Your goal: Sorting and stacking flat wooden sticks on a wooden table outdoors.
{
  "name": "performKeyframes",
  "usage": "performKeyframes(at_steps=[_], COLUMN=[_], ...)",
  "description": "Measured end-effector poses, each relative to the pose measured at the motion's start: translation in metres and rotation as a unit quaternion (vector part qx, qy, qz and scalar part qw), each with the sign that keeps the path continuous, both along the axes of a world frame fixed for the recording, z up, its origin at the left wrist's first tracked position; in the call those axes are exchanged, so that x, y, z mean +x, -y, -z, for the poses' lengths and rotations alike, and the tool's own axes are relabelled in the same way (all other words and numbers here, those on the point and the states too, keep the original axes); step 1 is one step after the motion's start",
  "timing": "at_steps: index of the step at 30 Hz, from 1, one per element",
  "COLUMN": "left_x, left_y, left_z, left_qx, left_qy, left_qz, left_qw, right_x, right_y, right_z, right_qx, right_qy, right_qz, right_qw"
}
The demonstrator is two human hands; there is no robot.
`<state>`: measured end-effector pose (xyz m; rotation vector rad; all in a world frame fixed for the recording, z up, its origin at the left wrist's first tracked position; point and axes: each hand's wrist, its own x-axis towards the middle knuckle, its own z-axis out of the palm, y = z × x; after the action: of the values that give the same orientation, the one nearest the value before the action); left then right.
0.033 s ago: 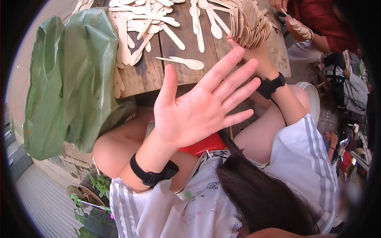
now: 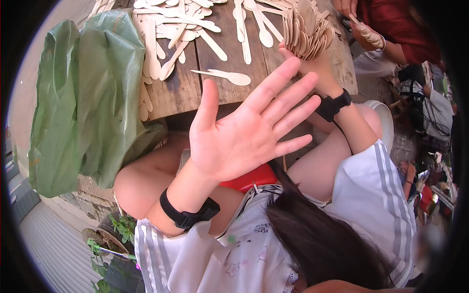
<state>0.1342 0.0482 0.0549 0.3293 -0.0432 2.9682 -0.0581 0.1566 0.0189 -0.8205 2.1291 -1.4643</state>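
My left hand (image 2: 239,134) is raised with its palm turned up and fingers spread, holding nothing. Its fingertips overlap the view of my right wrist. Beyond it, my right hand (image 2: 315,68) is at the table's near right part, with a thick fanned bundle of wooden spoons (image 2: 308,36) in its grasp. The bundle hides most of that hand's fingers. A single wooden spoon (image 2: 237,78), with a thin split-looking end, lies on the table just past my left hand. A loose pile of wooden spoons (image 2: 171,24) spreads over the far left of the table.
The wooden table (image 2: 181,95) ends just past my knees. A green sack (image 2: 97,107) hangs over its left side. At the far right, a person in a dark red top has a hand (image 2: 369,36) around wooden pieces. Potted plants (image 2: 122,229) stand at lower left.
The other person's upper hand has shifted slightly down and to the right. My own hands and the spoons look the same.
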Motion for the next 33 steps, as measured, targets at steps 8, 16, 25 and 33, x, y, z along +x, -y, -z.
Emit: performKeyframes(at_steps=[8,16,25,33], left_x=[-0.001,0.005,-0.033,-0.063], left_y=[-0.005,-0.065,-0.083,-0.019], left_z=[0.013,0.048,0.066,-0.003], left_qx=[0.02,-0.274,-0.224,-0.477], left_qy=[0.05,0.228,0.092,-0.099], left_qz=[0.019,0.214,0.281,-0.019], left_qw=[0.998,0.909,0.929,0.873], right_x=[-0.002,-0.008,-0.064,-0.226], right_y=[-0.001,0.008,0.057,0.196], right_z=[0.009,-0.003,-0.059,-0.035], right_qx=[-0.041,-0.025,-0.025,-0.073], right_qy=[-0.03,0.013,-0.001,-0.281], right_qz=[-0.005,0.017,0.018,0.09], right_qw=[0.999,0.999,1.0,0.953])
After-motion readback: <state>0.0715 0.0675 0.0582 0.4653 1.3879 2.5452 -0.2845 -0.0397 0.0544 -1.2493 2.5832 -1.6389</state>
